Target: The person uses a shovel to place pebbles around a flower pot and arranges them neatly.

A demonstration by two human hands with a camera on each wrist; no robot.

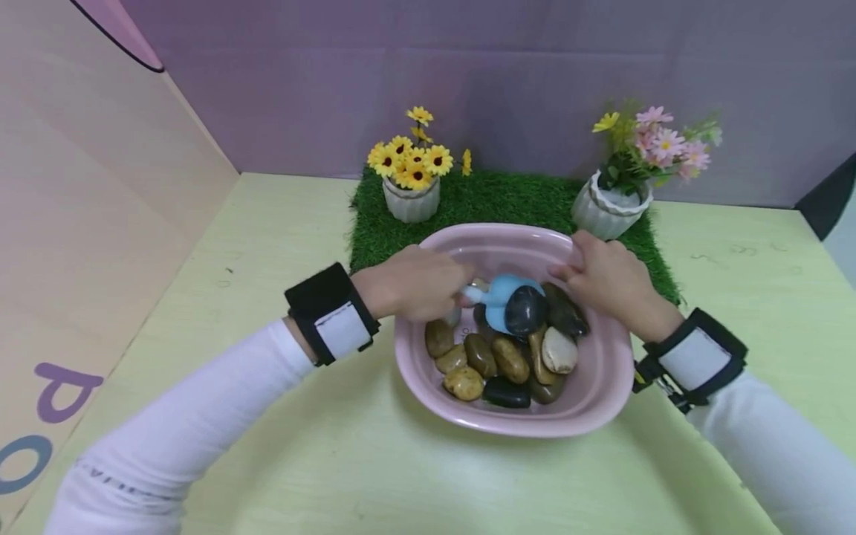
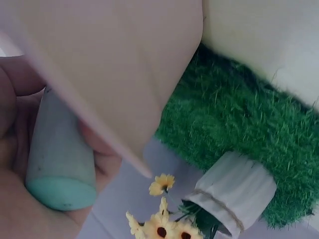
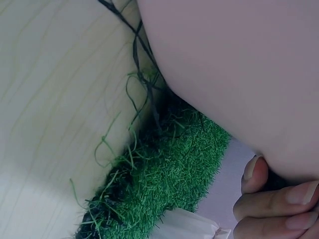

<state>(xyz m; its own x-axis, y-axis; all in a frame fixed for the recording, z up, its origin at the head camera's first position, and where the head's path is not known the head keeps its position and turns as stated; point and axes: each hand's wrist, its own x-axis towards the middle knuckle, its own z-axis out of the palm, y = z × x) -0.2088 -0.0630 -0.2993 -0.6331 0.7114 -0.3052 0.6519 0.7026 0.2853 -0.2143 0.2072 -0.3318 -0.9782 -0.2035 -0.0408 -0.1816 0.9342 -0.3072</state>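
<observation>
My left hand (image 1: 423, 282) reaches over the left rim of a pink plastic basin (image 1: 414, 383) and grips the pale handle (image 2: 62, 144) of a light blue scoop (image 1: 498, 316). A dark round stone (image 1: 525, 310) sits on the scoop's head, above the other stones. Several smooth brown, black and white stones (image 1: 510, 360) lie in the basin, mostly toward its front. With curled fingers, my right hand (image 1: 611, 273) holds the basin's back right rim; its fingertips (image 3: 301, 194) show beneath the rim in the right wrist view.
Behind the basin lies a green artificial grass mat (image 1: 501, 197). On it stand a white pot of yellow flowers (image 1: 411, 202) at left and a white pot of pink flowers (image 1: 608, 212) at right, close to my right hand. A pale wooden table (image 1: 301, 446) supports everything, with a grey-purple wall (image 1: 468, 74) behind.
</observation>
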